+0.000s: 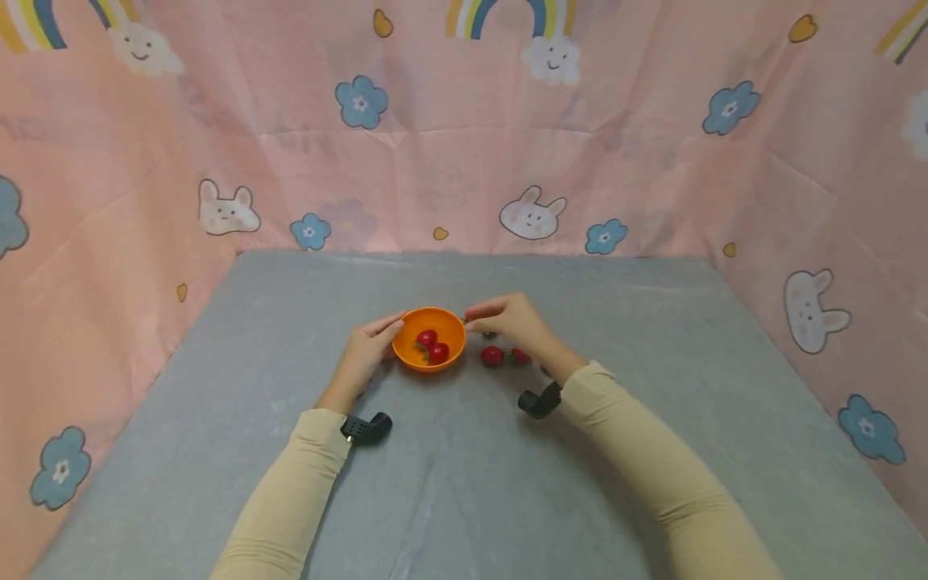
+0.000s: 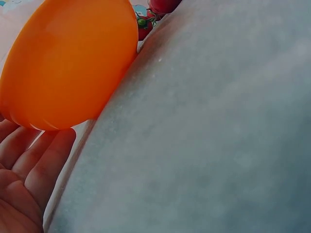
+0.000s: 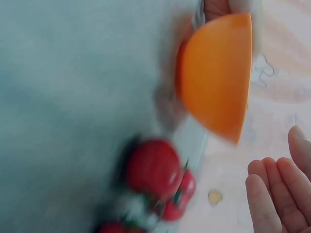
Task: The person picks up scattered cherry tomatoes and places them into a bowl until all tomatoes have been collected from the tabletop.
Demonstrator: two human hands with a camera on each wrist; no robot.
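My left hand [image 1: 368,346] grips an orange bowl [image 1: 408,329] at its left side, thumb at the rim. In the left wrist view, the fingers [image 2: 57,155] touch the bowl's outer wall [image 2: 73,63]. Two small red tomatoes [image 1: 438,353] with green stems lie inside the bowl. My right hand [image 1: 516,322] hovers by the bowl's right rim. The right wrist view shows its fingers [image 3: 262,204] extended, nothing between them and the thumb, apart from the bowl [image 3: 218,73]. Below this hand, several tomatoes [image 1: 492,356] lie on the table, partly hidden by it.
Grey cloth covers the table [image 1: 435,483]. A pink printed curtain [image 1: 435,161] hangs along the back and both sides. On each wrist sits a black camera mount, the left one [image 1: 368,428] and the right one [image 1: 540,401].
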